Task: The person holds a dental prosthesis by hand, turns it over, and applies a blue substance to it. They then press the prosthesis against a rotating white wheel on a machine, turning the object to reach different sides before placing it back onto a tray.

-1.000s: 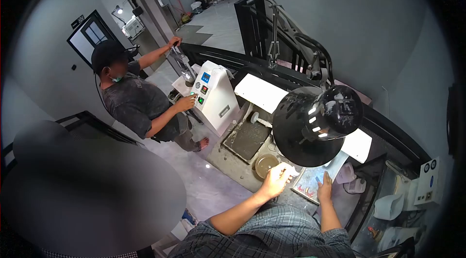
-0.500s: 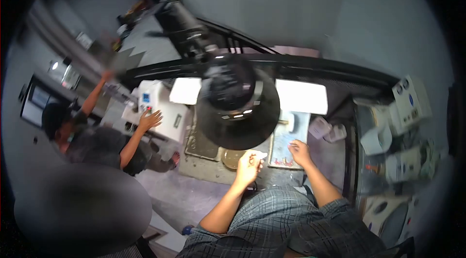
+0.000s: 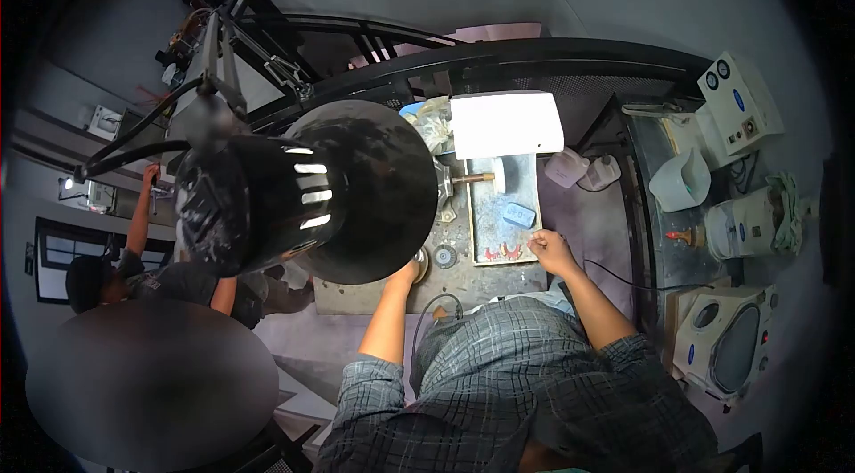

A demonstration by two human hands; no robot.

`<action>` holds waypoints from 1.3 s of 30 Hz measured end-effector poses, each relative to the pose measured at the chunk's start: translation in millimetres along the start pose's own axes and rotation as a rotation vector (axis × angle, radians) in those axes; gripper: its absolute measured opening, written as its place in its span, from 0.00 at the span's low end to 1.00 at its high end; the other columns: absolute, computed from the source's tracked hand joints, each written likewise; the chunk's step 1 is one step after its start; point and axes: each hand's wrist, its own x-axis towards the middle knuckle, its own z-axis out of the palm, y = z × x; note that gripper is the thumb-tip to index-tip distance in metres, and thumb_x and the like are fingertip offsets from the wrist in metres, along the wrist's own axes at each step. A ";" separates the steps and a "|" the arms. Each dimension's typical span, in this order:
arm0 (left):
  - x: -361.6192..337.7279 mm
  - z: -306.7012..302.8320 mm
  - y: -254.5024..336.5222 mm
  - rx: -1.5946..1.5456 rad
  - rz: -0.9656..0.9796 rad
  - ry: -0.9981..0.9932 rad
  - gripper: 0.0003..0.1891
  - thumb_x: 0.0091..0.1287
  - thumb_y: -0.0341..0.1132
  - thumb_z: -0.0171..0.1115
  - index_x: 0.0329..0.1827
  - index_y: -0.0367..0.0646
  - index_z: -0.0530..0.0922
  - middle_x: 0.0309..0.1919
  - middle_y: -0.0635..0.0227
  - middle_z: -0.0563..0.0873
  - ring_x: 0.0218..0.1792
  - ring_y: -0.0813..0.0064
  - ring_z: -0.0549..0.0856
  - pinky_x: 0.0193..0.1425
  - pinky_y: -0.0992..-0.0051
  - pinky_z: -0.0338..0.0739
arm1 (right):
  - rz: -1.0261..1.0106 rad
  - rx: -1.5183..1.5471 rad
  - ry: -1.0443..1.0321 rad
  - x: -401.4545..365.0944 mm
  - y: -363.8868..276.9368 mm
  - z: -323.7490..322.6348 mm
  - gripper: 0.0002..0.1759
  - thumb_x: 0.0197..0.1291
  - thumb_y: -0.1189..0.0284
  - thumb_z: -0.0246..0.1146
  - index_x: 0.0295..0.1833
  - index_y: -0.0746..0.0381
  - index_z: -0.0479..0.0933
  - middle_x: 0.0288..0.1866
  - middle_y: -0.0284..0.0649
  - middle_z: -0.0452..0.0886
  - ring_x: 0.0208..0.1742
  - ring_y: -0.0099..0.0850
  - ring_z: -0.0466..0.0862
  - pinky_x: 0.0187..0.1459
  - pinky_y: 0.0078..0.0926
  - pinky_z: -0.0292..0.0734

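Note:
My left hand (image 3: 406, 274) reaches beneath the black lamp shade (image 3: 374, 192), which hides its fingers. A round dish (image 3: 421, 266) shows beside it, partly covered. At the right edge of a shallow tray (image 3: 485, 210), my right hand (image 3: 552, 253) has thumb and fingers pinched together. Whatever lies between those fingertips is too small to make out. In the tray, left of this hand, sit several small red and pale pieces (image 3: 503, 252). A blue block (image 3: 518, 215) with writing lies farther back, below a polishing spindle (image 3: 472, 178) with a white wheel (image 3: 499, 175).
Left of the tray a dark toothed disc (image 3: 444, 256) lies on the worktable (image 3: 356, 297). A white panel (image 3: 508, 126) stands behind. To the right are plastic jugs (image 3: 565, 167), a white pitcher (image 3: 679, 181) and machines. Another person (image 3: 191, 281) works at the left.
My left hand has gone from the lit spot by the tray to under the lamp, left. The view has shifted, so the lamp sits farther left. The blue block now shows.

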 end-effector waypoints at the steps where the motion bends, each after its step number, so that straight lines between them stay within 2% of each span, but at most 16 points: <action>1: 1.1 2.0 0.4 -0.002 0.005 -0.007 0.12 0.60 0.26 0.63 0.42 0.27 0.85 0.46 0.32 0.84 0.51 0.40 0.86 0.60 0.52 0.80 | -0.005 0.010 -0.026 0.8 5.5 1.9 0.13 0.62 0.72 0.67 0.48 0.70 0.83 0.42 0.49 0.89 0.44 0.36 0.90 0.48 0.33 0.83; 7: -0.5 -19.0 27.8 0.130 -0.019 -0.161 0.15 0.61 0.32 0.66 0.46 0.31 0.86 0.51 0.38 0.85 0.55 0.43 0.85 0.62 0.55 0.79 | 0.027 0.048 -0.084 4.5 -9.6 2.8 0.13 0.61 0.72 0.68 0.48 0.69 0.83 0.44 0.50 0.88 0.46 0.40 0.89 0.51 0.35 0.82; 9: -4.0 -25.8 35.9 0.154 -0.058 -0.207 0.15 0.60 0.31 0.67 0.47 0.31 0.85 0.50 0.38 0.86 0.54 0.43 0.85 0.61 0.55 0.80 | -0.174 -0.169 0.025 6.3 -15.8 3.1 0.16 0.59 0.73 0.69 0.50 0.71 0.81 0.46 0.51 0.86 0.48 0.45 0.87 0.52 0.38 0.81; 10: -6.6 -26.3 34.1 0.148 -0.067 -0.200 0.15 0.59 0.30 0.67 0.47 0.31 0.85 0.50 0.39 0.86 0.54 0.43 0.85 0.61 0.55 0.80 | -0.275 -0.199 0.059 16.5 -9.9 8.2 0.23 0.55 0.74 0.71 0.57 0.69 0.79 0.56 0.53 0.82 0.59 0.49 0.81 0.60 0.43 0.77; 13: -3.6 -15.7 19.4 0.111 -0.088 -0.158 0.14 0.58 0.28 0.67 0.47 0.31 0.85 0.48 0.39 0.86 0.53 0.43 0.85 0.60 0.54 0.80 | -0.409 -0.370 0.163 38.5 -19.8 18.6 0.31 0.52 0.74 0.73 0.63 0.67 0.75 0.64 0.50 0.77 0.69 0.48 0.72 0.68 0.42 0.69; 17: -2.7 -10.1 9.8 0.073 -0.150 -0.188 0.13 0.57 0.24 0.65 0.45 0.31 0.84 0.47 0.39 0.87 0.53 0.42 0.85 0.58 0.52 0.80 | -0.328 -0.529 0.025 67.6 -21.9 31.6 0.35 0.51 0.75 0.74 0.66 0.67 0.72 0.67 0.48 0.74 0.71 0.47 0.68 0.71 0.41 0.65; 21: -9.3 -24.7 26.6 0.121 -0.180 -0.206 0.12 0.60 0.22 0.62 0.47 0.33 0.83 0.46 0.41 0.87 0.52 0.44 0.86 0.57 0.53 0.81 | -0.356 -0.489 -0.018 76.6 -10.8 32.4 0.33 0.51 0.79 0.72 0.65 0.66 0.74 0.65 0.47 0.76 0.67 0.46 0.72 0.69 0.40 0.67; 23: -12.5 -23.9 21.4 0.103 -0.152 -0.190 0.11 0.62 0.23 0.59 0.47 0.33 0.83 0.44 0.41 0.87 0.50 0.43 0.87 0.56 0.52 0.81 | -0.434 -0.429 -0.272 77.9 -4.6 22.6 0.33 0.50 0.79 0.73 0.65 0.64 0.74 0.64 0.47 0.77 0.66 0.46 0.72 0.69 0.38 0.68; 25: -6.5 -16.5 12.3 0.139 -0.132 -0.191 0.10 0.65 0.24 0.57 0.46 0.34 0.84 0.41 0.41 0.88 0.47 0.42 0.87 0.53 0.51 0.82 | -0.460 -0.382 -0.251 74.1 -5.6 17.0 0.29 0.49 0.80 0.73 0.60 0.64 0.78 0.60 0.47 0.80 0.65 0.46 0.74 0.67 0.38 0.70; 27: -7.7 -25.4 16.6 0.113 -0.118 -0.146 0.10 0.67 0.26 0.56 0.45 0.33 0.84 0.39 0.42 0.88 0.45 0.42 0.88 0.51 0.51 0.82 | -0.384 -0.372 -0.447 72.9 -5.3 11.7 0.26 0.48 0.77 0.73 0.56 0.66 0.81 0.59 0.49 0.82 0.66 0.45 0.76 0.68 0.38 0.71; 33: -18.4 -81.1 76.0 -0.076 -0.088 0.109 0.06 0.70 0.31 0.62 0.38 0.36 0.82 0.30 0.47 0.88 0.35 0.49 0.89 0.39 0.56 0.82 | -0.285 -0.101 -0.238 47.7 -35.6 19.6 0.23 0.55 0.68 0.72 0.55 0.68 0.82 0.53 0.52 0.85 0.57 0.49 0.83 0.61 0.40 0.77; 34: -19.5 -80.9 91.4 -0.248 -0.027 0.076 0.07 0.71 0.31 0.62 0.38 0.36 0.82 0.30 0.50 0.89 0.32 0.56 0.89 0.36 0.60 0.82 | -0.317 0.050 -0.167 45.8 -34.7 30.3 0.19 0.61 0.67 0.71 0.52 0.69 0.82 0.46 0.48 0.87 0.46 0.41 0.87 0.50 0.35 0.81; 35: -18.8 -76.7 105.8 -0.422 0.032 0.046 0.07 0.72 0.30 0.63 0.37 0.35 0.82 0.30 0.53 0.90 0.29 0.63 0.89 0.33 0.63 0.82 | -0.306 0.052 -0.169 45.7 -33.9 38.8 0.19 0.61 0.67 0.71 0.52 0.69 0.82 0.46 0.48 0.87 0.46 0.41 0.87 0.50 0.35 0.81; 37: -7.4 -32.1 112.7 -0.707 0.054 -0.151 0.07 0.74 0.29 0.61 0.38 0.34 0.82 0.31 0.60 0.90 0.27 0.74 0.87 0.30 0.72 0.82 | 0.038 0.548 -0.345 49.2 -43.9 53.1 0.16 0.66 0.68 0.70 0.51 0.70 0.83 0.40 0.41 0.87 0.38 0.28 0.86 0.40 0.27 0.82; 38: -2.8 -19.2 120.9 -0.683 0.085 -0.207 0.07 0.75 0.28 0.59 0.39 0.33 0.81 0.32 0.61 0.89 0.26 0.75 0.87 0.30 0.73 0.83 | 0.022 0.558 -0.300 50.4 -48.2 58.9 0.14 0.69 0.69 0.68 0.51 0.70 0.83 0.38 0.36 0.87 0.34 0.19 0.83 0.36 0.21 0.80; 39: 3.4 -9.7 130.5 -0.659 0.118 -0.264 0.08 0.76 0.27 0.57 0.40 0.32 0.81 0.32 0.62 0.89 0.26 0.75 0.87 0.30 0.74 0.83 | 0.030 0.562 -0.294 52.8 -51.3 61.5 0.14 0.69 0.69 0.68 0.51 0.70 0.83 0.38 0.36 0.87 0.34 0.19 0.83 0.36 0.21 0.80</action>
